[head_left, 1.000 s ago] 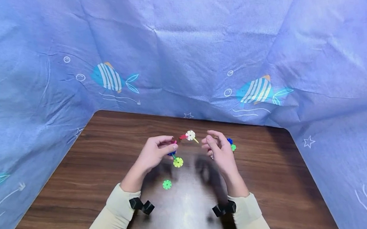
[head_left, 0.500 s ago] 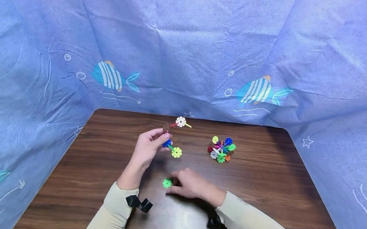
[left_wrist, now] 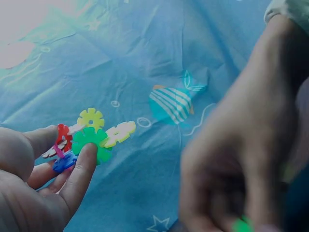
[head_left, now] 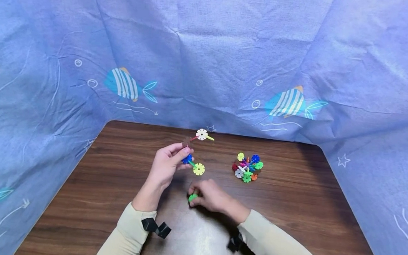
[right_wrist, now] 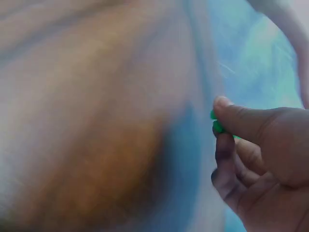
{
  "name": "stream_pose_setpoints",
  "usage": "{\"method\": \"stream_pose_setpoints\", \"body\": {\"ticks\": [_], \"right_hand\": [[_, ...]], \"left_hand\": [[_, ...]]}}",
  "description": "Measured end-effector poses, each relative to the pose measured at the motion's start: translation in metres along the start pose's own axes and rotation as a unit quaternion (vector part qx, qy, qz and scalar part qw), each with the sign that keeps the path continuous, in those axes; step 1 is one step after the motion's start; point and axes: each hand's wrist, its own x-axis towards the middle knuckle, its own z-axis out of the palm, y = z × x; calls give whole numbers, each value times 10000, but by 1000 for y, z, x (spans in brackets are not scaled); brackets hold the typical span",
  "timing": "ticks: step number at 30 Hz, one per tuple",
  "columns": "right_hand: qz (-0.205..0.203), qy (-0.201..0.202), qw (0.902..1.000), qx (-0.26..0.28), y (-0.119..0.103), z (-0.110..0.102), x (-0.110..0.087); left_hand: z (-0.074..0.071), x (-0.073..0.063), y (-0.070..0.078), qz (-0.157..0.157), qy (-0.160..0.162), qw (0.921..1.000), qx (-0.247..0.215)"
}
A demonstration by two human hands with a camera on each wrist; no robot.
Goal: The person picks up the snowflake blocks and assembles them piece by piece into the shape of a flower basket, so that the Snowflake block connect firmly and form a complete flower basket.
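Note:
My left hand [head_left: 165,162] holds a chain of notched snowflake discs, pinched at its brown and blue pieces. In the head view the chain's white disc [head_left: 201,134] and a small yellow piece stick out at the far end, its yellow disc [head_left: 198,169] at the near end. The left wrist view shows its green disc [left_wrist: 91,145] against my fingertip. Nearer to me, my right hand [head_left: 211,196] pinches a loose green snowflake disc [head_left: 193,197] between thumb and fingers. The right wrist view shows only the edge of that green disc [right_wrist: 217,126] between the fingertips.
A round cluster of joined, many-coloured snowflake discs [head_left: 246,178] sits on the brown wooden table [head_left: 297,201], right of my hands. Behind the table hangs a blue curtain [head_left: 214,66] printed with fish. A black wrist camera [head_left: 155,227] is strapped to my left sleeve.
My right hand has come down from beside the cluster to the loose green disc, taken hold of it and brought it slightly inward. The left hand has shifted the chain a little farther away.

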Motion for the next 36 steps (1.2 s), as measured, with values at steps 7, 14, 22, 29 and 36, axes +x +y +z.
{"method": "stream_pose_setpoints", "body": {"ticks": [7,14,22,29,36], "right_hand": [[270,2185,9565,1914,15,-47,-25],[-318,3355,8976,2842,10,-65,-33],[-672,3257,9036,2702,8,-64,-28],[-769,3258,9124,2354,11,-62,-28],[-734,3268,9169,2172,15,-62,-29]], "left_hand": [[5,1,-2,61,98,9995,-296],[9,0,-2,-131,94,9985,-520],[10,0,-6,-185,145,9981,-576],[13,1,-13,-235,172,9973,-681],[14,2,-16,-258,254,9966,-743]]}}
